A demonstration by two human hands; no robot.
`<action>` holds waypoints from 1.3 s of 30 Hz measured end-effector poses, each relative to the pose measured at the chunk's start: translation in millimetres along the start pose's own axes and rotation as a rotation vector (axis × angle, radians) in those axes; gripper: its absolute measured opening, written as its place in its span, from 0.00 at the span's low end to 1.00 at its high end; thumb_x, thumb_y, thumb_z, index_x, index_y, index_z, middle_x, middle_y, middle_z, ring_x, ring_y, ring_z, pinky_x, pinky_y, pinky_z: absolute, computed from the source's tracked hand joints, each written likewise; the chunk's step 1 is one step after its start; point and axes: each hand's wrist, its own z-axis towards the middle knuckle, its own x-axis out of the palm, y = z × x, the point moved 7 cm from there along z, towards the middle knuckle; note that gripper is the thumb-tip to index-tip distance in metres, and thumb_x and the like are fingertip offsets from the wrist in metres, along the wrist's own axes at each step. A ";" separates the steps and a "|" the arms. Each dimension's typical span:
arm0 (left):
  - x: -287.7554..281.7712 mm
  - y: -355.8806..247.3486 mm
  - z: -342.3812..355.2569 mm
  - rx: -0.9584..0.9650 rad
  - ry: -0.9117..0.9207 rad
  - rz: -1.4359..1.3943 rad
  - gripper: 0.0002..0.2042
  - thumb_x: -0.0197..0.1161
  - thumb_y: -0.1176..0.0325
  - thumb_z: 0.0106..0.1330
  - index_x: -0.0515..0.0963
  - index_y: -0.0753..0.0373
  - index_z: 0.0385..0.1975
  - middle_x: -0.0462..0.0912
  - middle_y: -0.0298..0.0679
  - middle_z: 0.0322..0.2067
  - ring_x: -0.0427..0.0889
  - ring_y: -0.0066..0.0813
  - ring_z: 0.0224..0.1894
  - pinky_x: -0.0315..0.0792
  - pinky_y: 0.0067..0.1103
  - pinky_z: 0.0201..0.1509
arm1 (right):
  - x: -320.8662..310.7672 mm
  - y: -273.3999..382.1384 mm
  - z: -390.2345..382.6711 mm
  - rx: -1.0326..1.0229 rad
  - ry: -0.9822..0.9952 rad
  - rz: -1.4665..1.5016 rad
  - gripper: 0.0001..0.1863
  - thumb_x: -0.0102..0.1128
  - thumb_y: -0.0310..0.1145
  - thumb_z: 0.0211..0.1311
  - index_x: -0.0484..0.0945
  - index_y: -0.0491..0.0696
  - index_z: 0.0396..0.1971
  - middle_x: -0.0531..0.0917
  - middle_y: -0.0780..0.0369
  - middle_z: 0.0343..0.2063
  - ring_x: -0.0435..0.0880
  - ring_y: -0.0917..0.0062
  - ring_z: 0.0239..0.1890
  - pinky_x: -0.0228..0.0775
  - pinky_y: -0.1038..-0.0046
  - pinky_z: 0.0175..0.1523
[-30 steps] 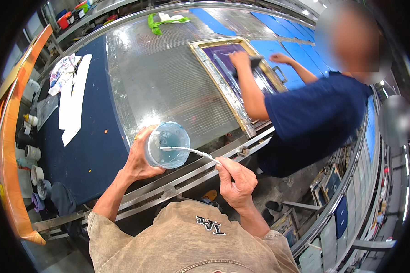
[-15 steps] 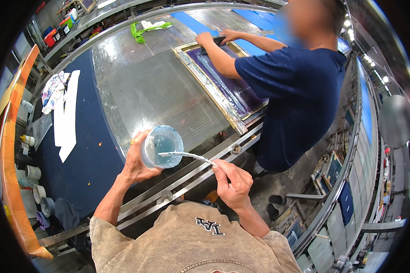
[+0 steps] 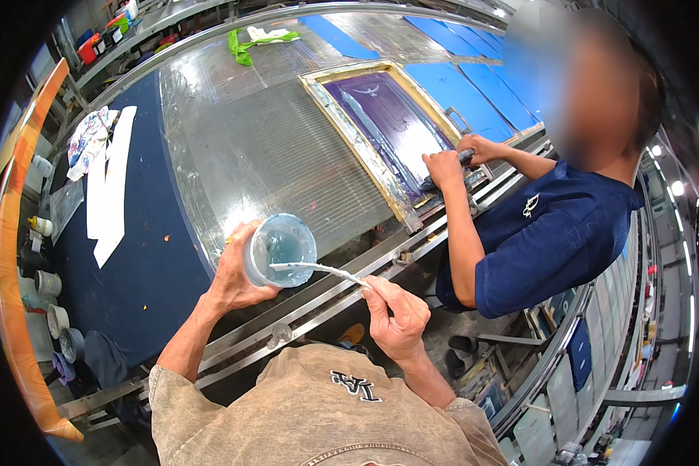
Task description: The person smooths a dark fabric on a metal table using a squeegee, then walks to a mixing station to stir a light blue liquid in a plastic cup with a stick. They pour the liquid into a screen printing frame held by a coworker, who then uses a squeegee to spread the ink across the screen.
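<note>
My left hand is wrapped round the side of a clear plastic cup with a pale blue-grey film or liquid inside; how much it holds is hard to tell. Between the thumb and fingers of my right hand is the end of a thin, whitish, coated stirring stick. Its other end reaches over the cup's rim into the mouth. Both hands are in front of me at the near metal rail of a long table.
A co-worker in navy stands at the right, both hands on a squeegee over a wooden-framed printing screen. Beyond lie blue sheets and a green cloth. White strips lie on dark fabric at the left.
The co-worker has drawn the squeegee from the far side of the screen to its near right edge and leaned back. My hands, the cup and the stick stay nearly the same.
</note>
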 end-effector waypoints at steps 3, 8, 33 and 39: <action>0.9 -0.1 0.6 -0.006 0.010 0.008 0.53 0.80 0.62 0.37 0.55 0.62 0.67 0.68 0.51 0.60 0.70 0.49 0.63 0.65 0.39 0.68 | 1.1 -0.6 -0.3 -0.006 -0.005 0.003 0.09 0.67 0.21 0.58 0.80 0.41 0.40 0.88 0.56 0.31 0.88 0.69 0.29 0.77 0.76 0.33; -7.9 -8.7 8.6 0.007 -0.074 -0.001 0.46 0.77 0.67 0.36 0.61 0.64 0.62 0.74 0.51 0.52 0.74 0.51 0.55 0.67 0.40 0.62 | 3.4 -2.4 3.1 -0.014 0.003 0.014 0.12 0.69 0.21 0.56 0.81 0.40 0.40 0.87 0.56 0.29 0.87 0.66 0.27 0.78 0.73 0.31; -7.5 -11.2 14.3 0.041 -0.060 0.028 0.47 0.77 0.67 0.36 0.60 0.63 0.62 0.74 0.51 0.51 0.75 0.51 0.54 0.68 0.41 0.61 | 0.5 -5.3 -3.9 0.039 0.008 0.037 0.09 0.66 0.22 0.60 0.80 0.40 0.40 0.87 0.57 0.29 0.87 0.72 0.26 0.77 0.77 0.31; -2.0 -11.1 12.8 0.063 -0.051 0.031 0.48 0.76 0.66 0.36 0.59 0.61 0.63 0.73 0.51 0.52 0.75 0.51 0.53 0.67 0.41 0.61 | -1.0 -11.3 -12.0 0.054 -0.011 0.024 0.10 0.67 0.22 0.58 0.81 0.41 0.40 0.87 0.56 0.29 0.87 0.67 0.26 0.77 0.73 0.30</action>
